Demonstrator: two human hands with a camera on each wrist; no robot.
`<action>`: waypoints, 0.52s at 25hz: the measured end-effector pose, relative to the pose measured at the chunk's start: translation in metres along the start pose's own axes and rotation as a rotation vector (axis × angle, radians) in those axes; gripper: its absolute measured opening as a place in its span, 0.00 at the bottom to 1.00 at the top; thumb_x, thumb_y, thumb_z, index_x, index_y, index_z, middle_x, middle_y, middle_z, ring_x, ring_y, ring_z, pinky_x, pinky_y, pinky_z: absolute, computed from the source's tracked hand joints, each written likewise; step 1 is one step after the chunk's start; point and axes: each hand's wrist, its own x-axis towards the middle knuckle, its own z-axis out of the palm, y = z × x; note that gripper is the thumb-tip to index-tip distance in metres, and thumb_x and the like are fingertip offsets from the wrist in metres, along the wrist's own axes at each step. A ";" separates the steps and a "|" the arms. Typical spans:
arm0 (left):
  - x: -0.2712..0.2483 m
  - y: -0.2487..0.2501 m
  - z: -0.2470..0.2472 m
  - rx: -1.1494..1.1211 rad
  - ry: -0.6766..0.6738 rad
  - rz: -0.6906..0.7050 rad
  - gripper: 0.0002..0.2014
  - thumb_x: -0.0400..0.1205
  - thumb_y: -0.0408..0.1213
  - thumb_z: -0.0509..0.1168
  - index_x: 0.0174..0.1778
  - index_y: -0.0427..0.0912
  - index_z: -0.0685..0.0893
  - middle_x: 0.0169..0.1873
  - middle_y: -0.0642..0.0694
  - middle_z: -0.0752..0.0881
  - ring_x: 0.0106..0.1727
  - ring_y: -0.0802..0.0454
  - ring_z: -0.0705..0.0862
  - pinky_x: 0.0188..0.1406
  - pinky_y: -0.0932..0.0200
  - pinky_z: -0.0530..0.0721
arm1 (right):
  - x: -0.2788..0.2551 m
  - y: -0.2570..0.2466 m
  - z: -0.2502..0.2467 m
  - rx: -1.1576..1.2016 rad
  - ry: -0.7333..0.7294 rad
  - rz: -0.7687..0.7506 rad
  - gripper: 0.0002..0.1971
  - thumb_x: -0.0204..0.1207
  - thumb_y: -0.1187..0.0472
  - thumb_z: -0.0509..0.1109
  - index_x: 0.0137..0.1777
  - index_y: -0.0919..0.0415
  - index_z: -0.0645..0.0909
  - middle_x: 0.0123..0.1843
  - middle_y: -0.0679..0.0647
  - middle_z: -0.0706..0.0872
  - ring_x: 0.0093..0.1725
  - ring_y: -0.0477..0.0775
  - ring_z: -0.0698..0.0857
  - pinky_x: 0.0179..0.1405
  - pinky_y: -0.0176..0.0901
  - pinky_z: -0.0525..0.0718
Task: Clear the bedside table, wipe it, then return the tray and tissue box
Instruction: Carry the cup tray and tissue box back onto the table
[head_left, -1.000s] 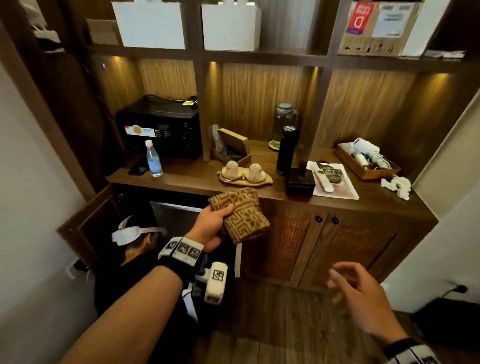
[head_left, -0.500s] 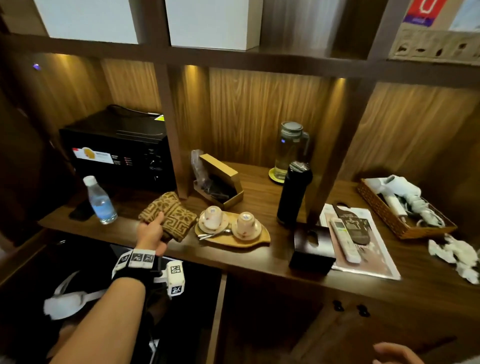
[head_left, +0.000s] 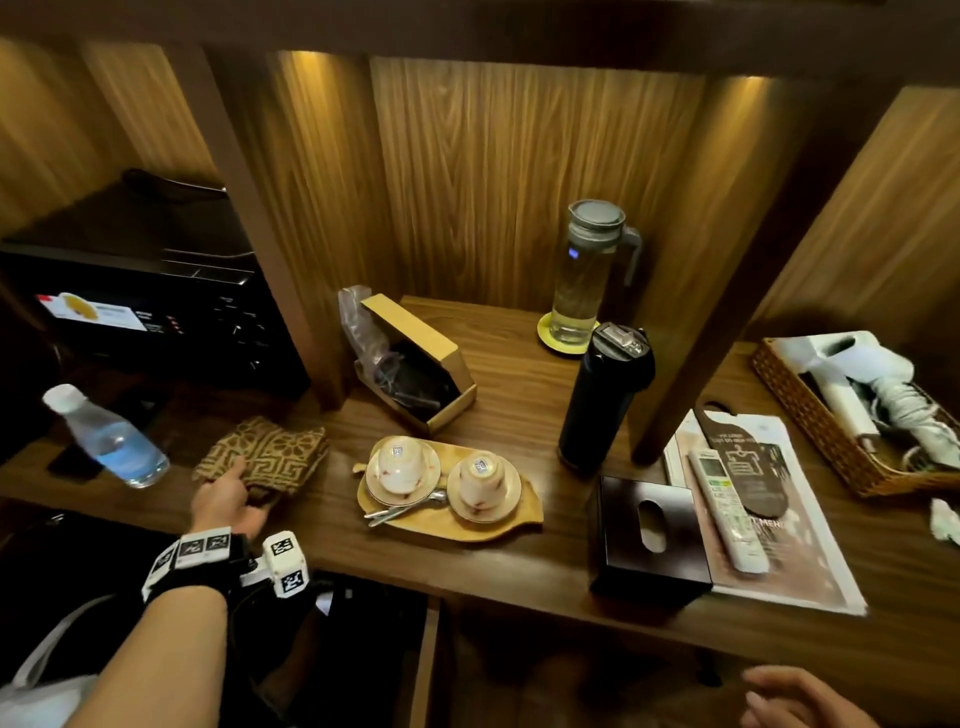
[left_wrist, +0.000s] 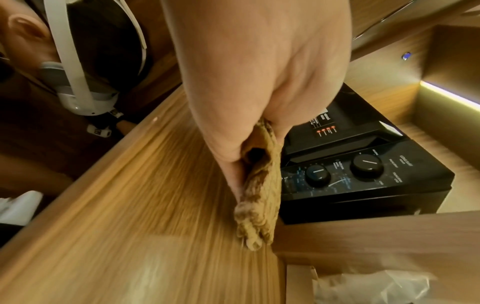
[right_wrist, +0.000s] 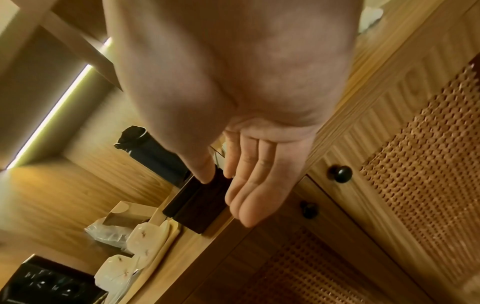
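Observation:
My left hand (head_left: 228, 493) grips a folded brown patterned cloth (head_left: 265, 454) that lies on the wooden table (head_left: 519, 566), left of the tray; in the left wrist view the cloth (left_wrist: 259, 185) is pinched between thumb and fingers. A wooden tray (head_left: 457, 525) carries two upturned cups on saucers and spoons. The dark tissue box (head_left: 649, 540) stands right of the tray near the front edge. My right hand (head_left: 800, 699) hangs below the table front, fingers straight and holding nothing (right_wrist: 249, 185).
A water bottle (head_left: 109, 441) and a black oven (head_left: 145, 291) stand left. An open cardboard box (head_left: 421, 364), a glass jug (head_left: 592, 270) and a black flask (head_left: 602, 395) stand behind the tray. A remote (head_left: 727, 509) on papers and a wicker basket (head_left: 810, 415) lie right.
My left hand brought the cloth from the air down onto the table left of the tray. The view closed in on the table. The right hand dropped to the lower edge.

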 end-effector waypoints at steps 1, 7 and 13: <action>0.000 0.001 0.000 0.017 0.007 -0.012 0.23 0.92 0.32 0.64 0.85 0.45 0.75 0.78 0.36 0.82 0.77 0.29 0.81 0.71 0.21 0.79 | 0.006 -0.002 -0.002 -0.079 0.032 -0.057 0.27 0.58 0.79 0.87 0.59 0.79 0.85 0.39 0.76 0.94 0.42 0.75 0.93 0.47 0.56 0.91; 0.015 0.011 -0.019 0.301 0.168 0.096 0.39 0.70 0.45 0.83 0.77 0.38 0.80 0.71 0.42 0.87 0.66 0.36 0.88 0.55 0.33 0.90 | 0.033 -0.041 0.034 0.109 0.124 -0.005 0.21 0.82 0.57 0.79 0.70 0.66 0.81 0.61 0.73 0.90 0.46 0.70 0.90 0.34 0.58 0.93; -0.118 -0.019 0.012 0.799 0.266 0.528 0.29 0.80 0.44 0.75 0.75 0.37 0.79 0.75 0.32 0.80 0.76 0.31 0.79 0.74 0.38 0.77 | 0.043 -0.061 0.042 0.230 0.106 -0.033 0.32 0.83 0.42 0.75 0.84 0.53 0.74 0.77 0.65 0.80 0.70 0.71 0.82 0.50 0.63 0.91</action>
